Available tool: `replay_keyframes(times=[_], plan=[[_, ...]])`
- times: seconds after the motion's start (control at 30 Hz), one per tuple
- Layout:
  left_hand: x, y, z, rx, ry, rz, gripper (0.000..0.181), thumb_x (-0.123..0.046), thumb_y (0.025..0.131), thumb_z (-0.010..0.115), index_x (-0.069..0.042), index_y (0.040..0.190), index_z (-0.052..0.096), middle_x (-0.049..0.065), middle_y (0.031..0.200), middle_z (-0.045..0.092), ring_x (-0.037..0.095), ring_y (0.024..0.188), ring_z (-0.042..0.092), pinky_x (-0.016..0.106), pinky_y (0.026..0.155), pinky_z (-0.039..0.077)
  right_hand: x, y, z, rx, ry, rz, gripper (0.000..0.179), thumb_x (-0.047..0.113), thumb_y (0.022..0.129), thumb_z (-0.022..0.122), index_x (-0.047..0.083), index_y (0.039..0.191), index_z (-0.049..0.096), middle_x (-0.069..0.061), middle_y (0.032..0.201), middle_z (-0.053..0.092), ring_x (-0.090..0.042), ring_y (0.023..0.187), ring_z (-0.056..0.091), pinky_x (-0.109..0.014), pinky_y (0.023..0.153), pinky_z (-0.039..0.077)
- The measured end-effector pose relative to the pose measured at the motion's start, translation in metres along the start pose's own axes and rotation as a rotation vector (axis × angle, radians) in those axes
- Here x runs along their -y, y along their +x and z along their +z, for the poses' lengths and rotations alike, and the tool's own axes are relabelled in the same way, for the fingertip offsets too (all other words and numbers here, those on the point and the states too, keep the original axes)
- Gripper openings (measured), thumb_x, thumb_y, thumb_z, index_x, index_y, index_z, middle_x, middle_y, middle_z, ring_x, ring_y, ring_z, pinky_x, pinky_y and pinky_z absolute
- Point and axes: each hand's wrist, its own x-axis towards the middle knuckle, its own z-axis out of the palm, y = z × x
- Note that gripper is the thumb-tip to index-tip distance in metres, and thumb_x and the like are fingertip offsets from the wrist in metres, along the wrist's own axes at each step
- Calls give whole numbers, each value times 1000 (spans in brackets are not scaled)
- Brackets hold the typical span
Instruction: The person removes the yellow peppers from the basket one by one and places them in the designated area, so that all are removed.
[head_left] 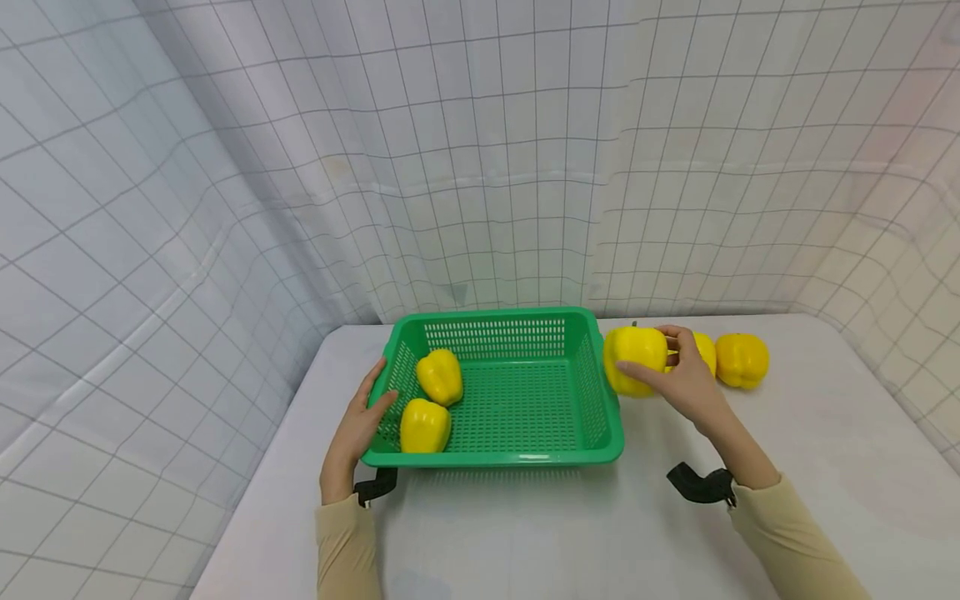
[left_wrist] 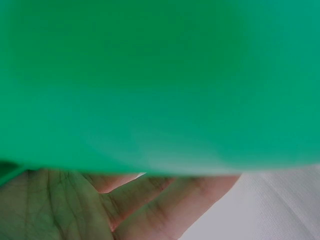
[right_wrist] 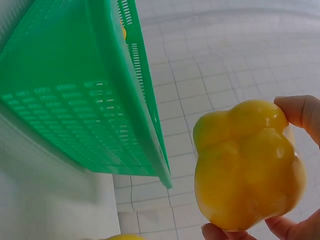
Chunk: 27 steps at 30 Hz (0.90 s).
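Observation:
A yellow bell pepper [head_left: 634, 360] is held in my right hand [head_left: 692, 385], between thumb and fingers, just right of the basket. The right wrist view shows this bell pepper [right_wrist: 247, 165] large, with fingertips at its sides. My left hand [head_left: 358, 427] rests at the left side of the green plastic basket [head_left: 491, 458], thumb over the rim and fingers along the outside. Inside the basket, at its left, lie two yellow bell peppers, one bell pepper [head_left: 440, 377] behind the other bell pepper [head_left: 425, 427]. In the left wrist view the basket's rim [left_wrist: 160, 100] hides part of the hand.
Behind my right hand, a partly hidden yellow pepper [head_left: 705, 352] and a deeper yellow pepper [head_left: 742, 360] sit on the white table [head_left: 510, 533]. White cloth with a dark grid [head_left: 487, 167] hangs behind and at both sides.

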Motion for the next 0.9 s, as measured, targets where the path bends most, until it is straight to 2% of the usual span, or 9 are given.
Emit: replay_keyframes(times=[0.3, 0.63, 0.8, 0.9], plan=[[2, 2, 0, 3, 19, 5, 60, -34, 101, 44, -34, 153, 13, 6, 157, 8, 35, 138, 16, 63, 103, 17, -25, -9, -16, -8, -5, 35, 89, 43, 84, 71, 1, 143, 19, -25, 135, 30, -37, 109, 39, -37, 78, 44], [4, 3, 1, -11, 16, 9, 60, -30, 101, 45, -33, 153, 15, 7, 157, 10, 37, 135, 22, 63, 101, 22, -48, -9, -18, 42, -61, 69, 93, 42, 82, 73, -7, 141, 20, -29, 135, 30, -41, 111, 41, -44, 83, 46], [4, 2, 1, -9, 11, 15, 60, -30, 102, 45, -32, 153, 15, 7, 157, 10, 37, 135, 21, 63, 102, 21, -59, -10, -17, 84, -77, 104, 98, 44, 81, 73, -9, 142, 17, -32, 137, 29, -44, 115, 39, -52, 88, 43], [4, 2, 1, -10, 10, 15, 60, -29, 102, 45, -31, 153, 15, 7, 157, 10, 36, 136, 21, 63, 102, 21, -65, -10, -16, 99, -90, 114, 99, 45, 81, 73, -9, 142, 17, -32, 137, 29, -44, 114, 39, -51, 86, 43]])
